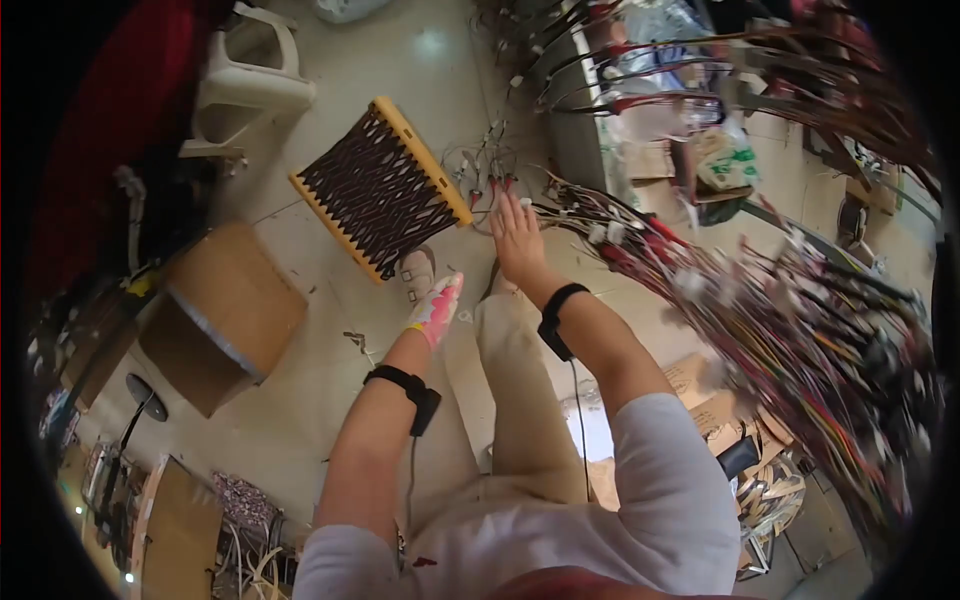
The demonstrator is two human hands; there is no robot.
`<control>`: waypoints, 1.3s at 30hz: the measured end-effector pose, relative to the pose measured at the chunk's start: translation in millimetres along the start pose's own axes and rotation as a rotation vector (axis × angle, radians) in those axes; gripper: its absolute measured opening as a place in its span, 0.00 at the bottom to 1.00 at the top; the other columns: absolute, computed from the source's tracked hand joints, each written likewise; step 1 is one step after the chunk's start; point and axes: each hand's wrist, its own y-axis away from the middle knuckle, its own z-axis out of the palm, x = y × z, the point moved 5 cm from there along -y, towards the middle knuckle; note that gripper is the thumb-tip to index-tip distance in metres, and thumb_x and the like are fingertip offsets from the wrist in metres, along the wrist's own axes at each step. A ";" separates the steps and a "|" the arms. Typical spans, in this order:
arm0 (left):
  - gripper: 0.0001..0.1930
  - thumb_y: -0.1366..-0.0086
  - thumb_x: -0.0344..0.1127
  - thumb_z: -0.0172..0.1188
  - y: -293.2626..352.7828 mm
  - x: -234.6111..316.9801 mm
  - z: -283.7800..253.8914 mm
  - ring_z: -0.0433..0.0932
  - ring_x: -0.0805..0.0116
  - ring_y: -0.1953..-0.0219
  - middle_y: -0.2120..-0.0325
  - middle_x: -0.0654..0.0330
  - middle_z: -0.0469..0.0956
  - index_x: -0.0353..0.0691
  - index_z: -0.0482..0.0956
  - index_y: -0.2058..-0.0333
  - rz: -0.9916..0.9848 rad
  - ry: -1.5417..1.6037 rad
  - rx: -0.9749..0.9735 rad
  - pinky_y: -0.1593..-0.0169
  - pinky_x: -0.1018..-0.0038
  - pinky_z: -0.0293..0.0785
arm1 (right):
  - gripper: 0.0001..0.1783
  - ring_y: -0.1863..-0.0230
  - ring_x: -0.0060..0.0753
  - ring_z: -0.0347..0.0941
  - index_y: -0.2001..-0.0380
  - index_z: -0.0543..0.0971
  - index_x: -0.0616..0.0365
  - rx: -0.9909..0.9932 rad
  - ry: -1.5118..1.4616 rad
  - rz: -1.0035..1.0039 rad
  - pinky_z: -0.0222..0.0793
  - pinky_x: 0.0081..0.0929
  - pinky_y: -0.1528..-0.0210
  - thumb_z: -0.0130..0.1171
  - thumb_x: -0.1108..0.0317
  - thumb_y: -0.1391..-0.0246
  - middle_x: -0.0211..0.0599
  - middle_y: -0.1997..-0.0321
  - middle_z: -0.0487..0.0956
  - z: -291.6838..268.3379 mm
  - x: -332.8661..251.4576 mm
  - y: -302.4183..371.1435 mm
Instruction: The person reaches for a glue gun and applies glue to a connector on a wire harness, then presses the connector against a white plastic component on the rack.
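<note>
My right hand (518, 240) is stretched forward with its fingers flat and apart, holding nothing. Its fingertips lie close to the ends of a thick bundle of red and multicoloured wires (640, 245) with white connectors, which fans out to the right. My left hand (436, 310) is lower and to the left, over my knee. It is covered by something patterned in pink, white and yellow; I cannot tell whether that is a glove or a held thing. Both wrists wear black bands with thin cables.
A yellow-framed stool with a dark woven seat (380, 190) stands on the floor ahead. A cardboard box (220, 315) sits at the left and a white plastic chair (250, 85) behind it. More wire bundles (830, 340) hang at the right. My sandalled foot (417, 272) is near the stool.
</note>
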 end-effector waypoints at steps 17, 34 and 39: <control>0.40 0.39 0.67 0.41 -204.3 -122.5 39.0 0.52 0.60 0.35 0.35 0.59 0.50 0.57 0.43 0.34 -0.310 0.607 -0.051 0.39 0.58 0.52 | 0.17 0.56 0.43 0.72 0.57 0.73 0.57 -0.272 -0.656 0.157 0.68 0.36 0.54 0.55 0.72 0.54 0.40 0.56 0.75 221.9 -0.6 35.9; 0.24 0.38 0.42 0.54 -376.9 -92.2 43.1 0.68 0.65 0.56 0.56 0.52 0.70 0.31 0.64 0.49 0.097 0.303 0.498 0.48 0.70 0.64 | 0.39 0.51 0.41 0.72 0.42 0.56 0.62 -0.371 -1.956 0.966 0.71 0.40 0.50 0.64 0.61 0.53 0.49 0.48 0.71 442.4 117.1 56.1; 0.19 0.39 0.42 0.55 -430.8 -64.3 89.5 0.71 0.67 0.64 0.69 0.56 0.75 0.36 0.72 0.54 0.309 0.110 0.228 0.57 0.72 0.68 | 0.28 0.65 0.35 0.76 0.46 0.59 0.53 -0.461 -2.032 0.944 0.70 0.21 0.75 0.57 0.58 0.45 0.41 0.61 0.75 458.4 100.6 11.6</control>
